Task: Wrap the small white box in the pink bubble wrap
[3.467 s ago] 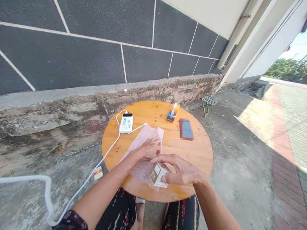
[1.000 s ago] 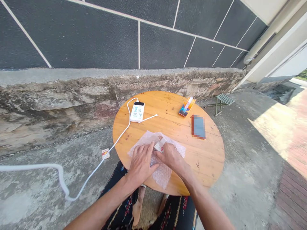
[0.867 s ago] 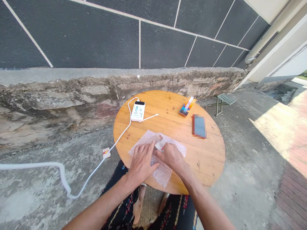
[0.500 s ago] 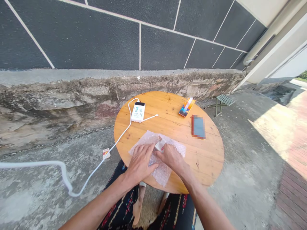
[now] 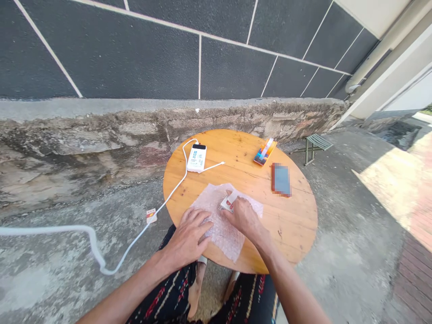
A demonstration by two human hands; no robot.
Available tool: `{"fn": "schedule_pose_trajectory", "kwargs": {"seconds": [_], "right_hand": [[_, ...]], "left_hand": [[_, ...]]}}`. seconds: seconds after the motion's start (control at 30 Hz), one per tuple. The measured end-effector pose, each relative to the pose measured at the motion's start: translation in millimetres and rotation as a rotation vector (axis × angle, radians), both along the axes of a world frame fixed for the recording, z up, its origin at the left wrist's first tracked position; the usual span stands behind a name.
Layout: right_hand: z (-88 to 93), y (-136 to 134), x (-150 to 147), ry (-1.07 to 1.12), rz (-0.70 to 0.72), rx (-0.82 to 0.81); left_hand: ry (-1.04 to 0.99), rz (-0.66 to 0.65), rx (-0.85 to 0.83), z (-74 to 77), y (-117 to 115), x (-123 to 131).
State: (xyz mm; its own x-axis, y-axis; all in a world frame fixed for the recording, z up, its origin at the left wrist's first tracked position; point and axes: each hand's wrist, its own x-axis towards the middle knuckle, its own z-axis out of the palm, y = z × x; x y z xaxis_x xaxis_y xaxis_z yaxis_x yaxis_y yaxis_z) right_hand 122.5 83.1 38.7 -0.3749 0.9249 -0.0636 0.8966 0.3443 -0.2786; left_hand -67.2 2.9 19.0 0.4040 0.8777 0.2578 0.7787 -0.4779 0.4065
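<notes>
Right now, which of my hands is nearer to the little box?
Right. Your right hand holds the little box over the bubble wrap. Your left hand is apart from the box, at the near left side of the bubble wrap.

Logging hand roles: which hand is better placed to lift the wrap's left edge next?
Left hand, likely: its fingers rest on the bubble wrap there; the right hand holds the small carton.

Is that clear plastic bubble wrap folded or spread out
Spread: the clear plastic bubble wrap lies mostly flat on the round wooden table, corners showing.
</notes>
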Motion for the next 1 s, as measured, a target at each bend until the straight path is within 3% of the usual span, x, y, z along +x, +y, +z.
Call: {"fn": "schedule_pose_trajectory", "kwargs": {"seconds": [0.13,0.23,0.33,0.47,0.63,0.83,1.0], "right_hand": [[5.1,-2.8,2.6,-0.018,-0.047,-0.066],[16.8,-5.8,8.3,0.013,-0.019,0.012],[26.1,-7.5,13.6,0.038,0.039,0.095],[25.1,-8.7,13.3,-0.046,0.008,0.033],[23.9,-9.8,13.3,-0.075,-0.033,-0.001],[33.8,-7.3,27.2,0.185,0.164,-0.003],[27.6,-2.4,34.7,0.344,0.223,0.015]], "left_hand": [[0.051,-0.091,0.032,1.0,2.6,-9.1],[0.092,-0.135,0.064,0.8,6.0,-11.3],[0.102,-0.137,0.081,-0.8,8.9,-9.1],[0.088,-0.139,0.105,-2.3,10.0,-5.4],[0.008,-0.108,0.149,12.5,20.2,3.6],[0.038,-0.078,0.184,36.4,55.9,25.3],[0.057,-0.041,0.151,34.7,76.3,37.7]]}}
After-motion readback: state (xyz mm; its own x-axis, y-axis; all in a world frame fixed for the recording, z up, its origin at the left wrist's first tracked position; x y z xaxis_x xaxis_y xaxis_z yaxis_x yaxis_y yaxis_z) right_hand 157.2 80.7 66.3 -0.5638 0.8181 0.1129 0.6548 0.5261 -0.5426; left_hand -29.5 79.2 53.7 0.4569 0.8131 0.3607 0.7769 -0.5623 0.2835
